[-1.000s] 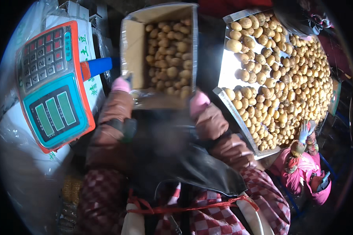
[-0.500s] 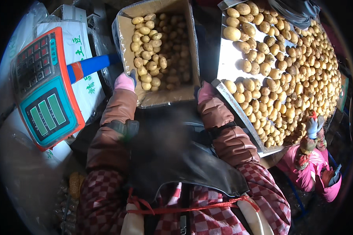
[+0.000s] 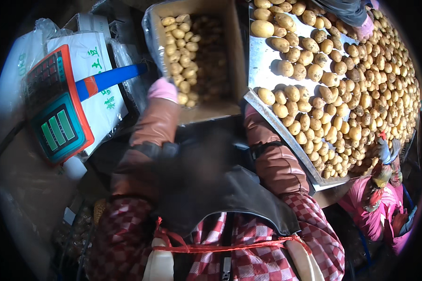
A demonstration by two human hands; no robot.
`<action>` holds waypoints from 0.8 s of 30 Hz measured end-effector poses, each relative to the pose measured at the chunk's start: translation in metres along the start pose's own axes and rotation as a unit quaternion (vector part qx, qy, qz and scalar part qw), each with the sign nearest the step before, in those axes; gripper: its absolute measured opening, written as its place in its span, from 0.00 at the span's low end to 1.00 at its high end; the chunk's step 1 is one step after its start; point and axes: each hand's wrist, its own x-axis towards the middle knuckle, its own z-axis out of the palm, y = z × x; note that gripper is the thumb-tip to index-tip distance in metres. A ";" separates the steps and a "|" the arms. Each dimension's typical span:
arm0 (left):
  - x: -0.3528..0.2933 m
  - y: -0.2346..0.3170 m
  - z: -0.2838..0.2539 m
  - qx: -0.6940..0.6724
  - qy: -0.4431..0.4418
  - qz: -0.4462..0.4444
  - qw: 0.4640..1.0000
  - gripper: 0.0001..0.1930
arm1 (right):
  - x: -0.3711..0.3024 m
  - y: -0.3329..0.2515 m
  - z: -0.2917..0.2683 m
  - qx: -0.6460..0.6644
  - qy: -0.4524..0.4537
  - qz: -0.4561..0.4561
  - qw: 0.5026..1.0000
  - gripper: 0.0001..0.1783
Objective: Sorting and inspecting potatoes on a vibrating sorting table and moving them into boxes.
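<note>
An open cardboard box (image 3: 215, 114) lined with clear plastic film stands in front of me, with many yellow potatoes (image 3: 185, 56) inside, the right half in shadow. My left hand (image 3: 164, 90), in a pink glove, is at the box's near left side and closed on it; its fingertips are mostly hidden. Only a sliver of my right hand (image 3: 250, 110) shows, low at the box's right side against the sorting table's edge; its fingers are hidden. Brown sleeve covers sheathe both forearms.
A metal-edged sorting table (image 3: 286, 122) covered with potatoes stands at the right. A co-worker's gloved hand (image 3: 364, 29) reaches over it from the far side; another person in pink (image 3: 377, 206) works at its near right. Left, a scale display (image 3: 58, 126) stands beside white printed sacks (image 3: 98, 51).
The box has shifted right, closer to the table's edge, my left hand moving with it. My right hand is now more hidden. The far co-worker's hand has come into view over the potatoes.
</note>
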 end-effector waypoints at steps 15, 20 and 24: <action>-0.061 0.041 -0.043 0.120 0.224 0.289 0.923 0.33 | -0.062 -0.021 -0.043 -0.091 0.024 -0.123 0.988 0.16; 0.016 0.074 0.079 0.234 0.024 0.395 0.888 0.32 | -0.096 -0.017 -0.058 -0.162 0.107 -0.207 0.959 0.17; 0.162 0.008 0.068 0.403 0.097 0.197 0.889 0.30 | -0.086 -0.017 -0.034 -0.714 0.204 -0.378 0.553 0.19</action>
